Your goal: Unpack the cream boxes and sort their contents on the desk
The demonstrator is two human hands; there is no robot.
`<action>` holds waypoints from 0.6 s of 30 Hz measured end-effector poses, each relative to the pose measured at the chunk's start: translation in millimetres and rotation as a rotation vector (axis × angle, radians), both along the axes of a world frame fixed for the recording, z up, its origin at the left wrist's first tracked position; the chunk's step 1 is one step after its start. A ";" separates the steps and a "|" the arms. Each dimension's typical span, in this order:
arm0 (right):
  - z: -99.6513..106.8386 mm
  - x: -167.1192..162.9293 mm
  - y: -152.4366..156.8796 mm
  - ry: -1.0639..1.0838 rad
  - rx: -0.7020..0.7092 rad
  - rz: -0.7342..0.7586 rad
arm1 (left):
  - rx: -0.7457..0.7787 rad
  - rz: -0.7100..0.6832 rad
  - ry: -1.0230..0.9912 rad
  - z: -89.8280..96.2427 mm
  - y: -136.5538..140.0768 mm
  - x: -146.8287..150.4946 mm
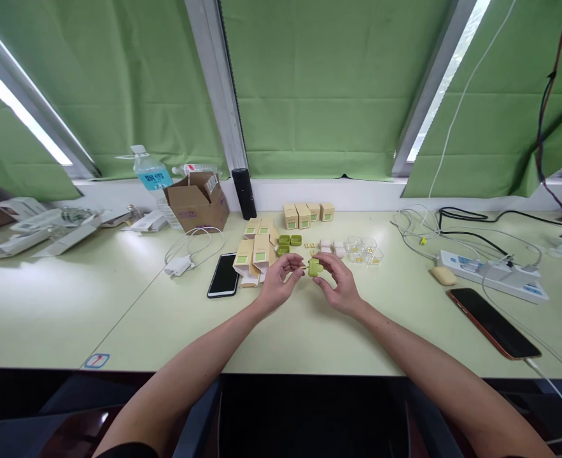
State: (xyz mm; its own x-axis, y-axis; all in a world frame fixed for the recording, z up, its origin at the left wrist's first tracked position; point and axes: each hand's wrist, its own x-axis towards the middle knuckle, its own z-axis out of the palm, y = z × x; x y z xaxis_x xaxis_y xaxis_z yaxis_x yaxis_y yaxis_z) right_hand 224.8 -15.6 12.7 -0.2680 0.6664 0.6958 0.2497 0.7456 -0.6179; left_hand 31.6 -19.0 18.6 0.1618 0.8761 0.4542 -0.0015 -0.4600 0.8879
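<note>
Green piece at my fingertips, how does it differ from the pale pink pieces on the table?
Colour: the green piece is yellowish green; the pale pink pieces are nearly white.
Pose: the green piece is held in your right hand; the pale pink pieces rest on the table.
Number: the green piece is single; the pale pink pieces sit in a group.
Shared: both are small.

The held green piece is looking like smooth plastic, the brown box is looking like dull cardboard, and the smooth table is shining.
</note>
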 end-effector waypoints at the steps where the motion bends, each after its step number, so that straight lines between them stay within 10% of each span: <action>1: -0.7 -0.2 -0.2 -0.002 -0.005 0.005 | -0.025 0.010 0.002 0.9 0.1 0.5; 18: -5.8 0.5 -0.1 -0.069 0.129 0.008 | -0.120 0.098 -0.014 4.1 -3.7 6.8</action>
State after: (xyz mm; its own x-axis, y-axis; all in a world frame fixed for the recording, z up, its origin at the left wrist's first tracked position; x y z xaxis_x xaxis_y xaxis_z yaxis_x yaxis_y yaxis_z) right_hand 225.3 -15.7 6.9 -0.3235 0.5706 0.7549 0.2819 0.8196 -0.4987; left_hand 38.4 -22.7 22.7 0.0676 0.9354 0.3472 0.0256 -0.3495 0.9366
